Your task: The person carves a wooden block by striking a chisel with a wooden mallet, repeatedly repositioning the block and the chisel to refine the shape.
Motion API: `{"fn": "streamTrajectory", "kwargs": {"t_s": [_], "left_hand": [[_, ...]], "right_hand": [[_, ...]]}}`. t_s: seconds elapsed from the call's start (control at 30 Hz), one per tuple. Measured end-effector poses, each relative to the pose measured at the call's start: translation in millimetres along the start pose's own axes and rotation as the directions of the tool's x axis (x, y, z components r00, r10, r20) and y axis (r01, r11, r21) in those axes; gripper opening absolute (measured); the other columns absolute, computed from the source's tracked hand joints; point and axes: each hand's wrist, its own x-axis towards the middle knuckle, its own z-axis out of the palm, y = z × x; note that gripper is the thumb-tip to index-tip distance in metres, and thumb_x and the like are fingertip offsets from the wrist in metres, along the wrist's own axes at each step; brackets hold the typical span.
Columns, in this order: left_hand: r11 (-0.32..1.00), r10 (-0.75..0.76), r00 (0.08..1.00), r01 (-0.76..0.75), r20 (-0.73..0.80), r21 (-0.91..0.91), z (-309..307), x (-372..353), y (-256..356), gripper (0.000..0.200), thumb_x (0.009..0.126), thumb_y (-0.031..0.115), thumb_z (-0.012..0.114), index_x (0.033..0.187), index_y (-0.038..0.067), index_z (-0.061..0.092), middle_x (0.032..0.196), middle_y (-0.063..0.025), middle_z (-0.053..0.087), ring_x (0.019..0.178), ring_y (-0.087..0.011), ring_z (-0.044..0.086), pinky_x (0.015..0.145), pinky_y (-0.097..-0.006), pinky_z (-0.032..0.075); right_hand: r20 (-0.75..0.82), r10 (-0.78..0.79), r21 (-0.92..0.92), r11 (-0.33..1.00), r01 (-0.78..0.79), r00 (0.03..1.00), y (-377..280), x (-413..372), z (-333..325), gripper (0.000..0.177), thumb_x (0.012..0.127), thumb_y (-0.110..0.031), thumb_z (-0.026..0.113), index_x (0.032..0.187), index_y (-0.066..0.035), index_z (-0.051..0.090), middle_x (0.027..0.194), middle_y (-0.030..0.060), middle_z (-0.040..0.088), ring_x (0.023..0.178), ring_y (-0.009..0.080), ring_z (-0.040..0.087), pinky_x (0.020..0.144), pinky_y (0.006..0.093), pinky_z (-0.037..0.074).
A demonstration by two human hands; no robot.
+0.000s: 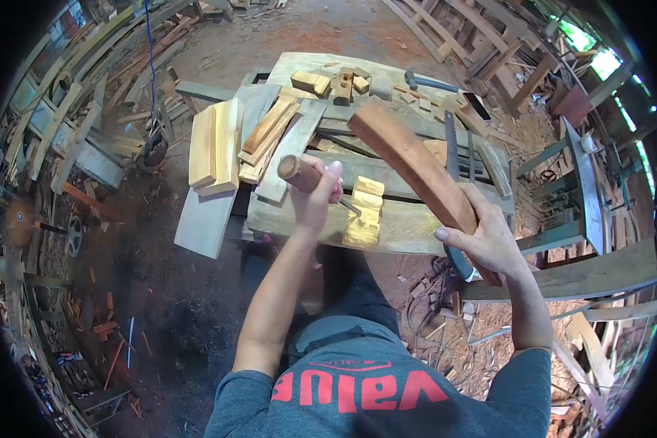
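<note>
My left hand (316,191) is wrapped round the wooden handle of a chisel (298,173), whose metal blade slants down to the right. The blade's tip meets a pale yellow wood block (365,212) with notches cut along it, lying near the front edge of the workbench (310,225). In my right hand (489,237) is a long, thick brown wooden bar (416,164), gripped close to its lower end. It is raised over the bench, its far end up and to the left, apart from the chisel handle.
Pale boards (215,146) are stacked at the bench's left side. A hammer (434,82), a handsaw (452,146) and small wood blocks (312,82) lie toward the back and right. Timber piles (95,66) line the workshop floor, and a plank (577,281) juts in at right.
</note>
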Motion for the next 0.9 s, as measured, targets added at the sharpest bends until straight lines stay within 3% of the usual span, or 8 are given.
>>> {"fn": "streamTrajectory", "kwargs": {"t_s": [0.13,0.2,0.23,0.3,0.4,0.6,0.7,0.9], "left_hand": [[0.930,-0.071,0.996,0.045,0.059,0.364,10.7,-6.8,-17.9,0.038,0.101,0.041,0.046,0.082,0.010,0.055,0.066,0.0040,0.053,0.064,-0.0044,0.053,0.058,-0.0213,0.043],[0.871,-0.178,0.919,0.313,0.352,-0.378,17.9,-0.8,-25.3,0.033,0.100,0.034,0.050,0.082,0.007,0.055,0.069,0.0032,0.054,0.063,-0.0062,0.051,0.055,-0.0253,0.043],[0.984,-0.001,0.980,-0.035,0.198,0.175,34.5,-5.5,-20.9,0.016,0.093,0.015,0.063,0.082,0.006,0.055,0.071,0.0020,0.056,0.063,-0.0077,0.053,0.055,-0.0255,0.043],[0.818,0.284,0.919,-0.380,0.273,0.431,50.3,-5.4,-6.9,0.012,0.085,0.003,0.067,0.084,0.002,0.055,0.070,-0.0025,0.058,0.068,-0.0084,0.055,0.060,-0.0286,0.045],[0.937,0.247,0.950,-0.284,0.190,0.205,60.1,-8.7,-23.2,0.010,0.082,0.002,0.067,0.087,0.001,0.058,0.074,-0.0085,0.063,0.070,-0.0123,0.059,0.062,-0.0340,0.047],[0.856,0.218,0.932,-0.325,0.288,0.402,51.5,-6.3,-17.5,0.015,0.084,0.001,0.067,0.098,0.000,0.064,0.084,-0.0069,0.068,0.077,-0.0091,0.061,0.072,-0.0273,0.051],[0.846,0.347,0.889,-0.434,0.298,0.310,46.7,-7.2,-27.8,0.015,0.084,0.003,0.067,0.098,0.000,0.064,0.085,-0.0067,0.068,0.074,-0.0101,0.061,0.071,-0.0282,0.050],[0.838,0.248,0.933,-0.341,0.259,0.427,50.5,-6.5,-14.5,0.014,0.084,0.003,0.067,0.098,0.001,0.064,0.077,-0.0046,0.065,0.072,-0.0079,0.059,0.066,-0.0289,0.049]], "right_hand": [[-0.188,-0.225,-0.050,0.974,0.220,0.956,-27.6,6.7,-15.8,0.073,0.067,-0.031,0.082,0.126,0.000,0.051,0.108,0.0213,0.065,0.104,0.0354,0.064,0.090,0.0399,0.048],[-0.310,-0.214,0.041,0.970,0.238,0.926,-50.0,-0.5,-24.5,0.076,0.065,-0.029,0.081,0.128,-0.001,0.049,0.109,0.0167,0.063,0.103,0.0265,0.063,0.091,0.0370,0.047],[-0.327,-0.168,0.205,0.948,0.243,0.930,-48.5,-3.2,-21.4,0.076,0.064,-0.031,0.081,0.126,-0.001,0.049,0.107,0.0155,0.064,0.101,0.0267,0.063,0.090,0.0364,0.047],[-0.179,-0.108,0.184,0.973,0.141,0.978,-50.0,0.0,-16.6,0.068,0.066,-0.029,0.080,0.120,-0.001,0.052,0.100,0.0166,0.066,0.095,0.0297,0.066,0.085,0.0369,0.049],[0.183,-0.060,-0.223,0.970,0.101,0.981,-57.4,10.9,-50.3,0.058,0.068,-0.025,0.079,0.115,-0.002,0.053,0.091,0.0190,0.066,0.088,0.0336,0.068,0.079,0.0380,0.051],[-0.208,-0.283,-0.037,0.959,0.281,0.936,-81.4,0.3,-45.5,0.058,0.066,-0.025,0.080,0.111,-0.001,0.053,0.082,0.0224,0.064,0.083,0.0393,0.068,0.076,0.0409,0.050],[0.282,-0.041,-0.315,0.940,0.133,0.958,-61.1,18.2,-50.1,0.064,0.063,-0.020,0.082,0.115,-0.002,0.049,0.084,0.0211,0.063,0.075,0.0367,0.065,0.076,0.0397,0.050],[-0.109,-0.196,-0.039,0.980,0.193,0.974,-102.1,5.4,-45.0,0.061,0.065,-0.022,0.082,0.112,-0.002,0.049,0.085,0.0226,0.065,0.079,0.0424,0.065,0.074,0.0430,0.050]]}}
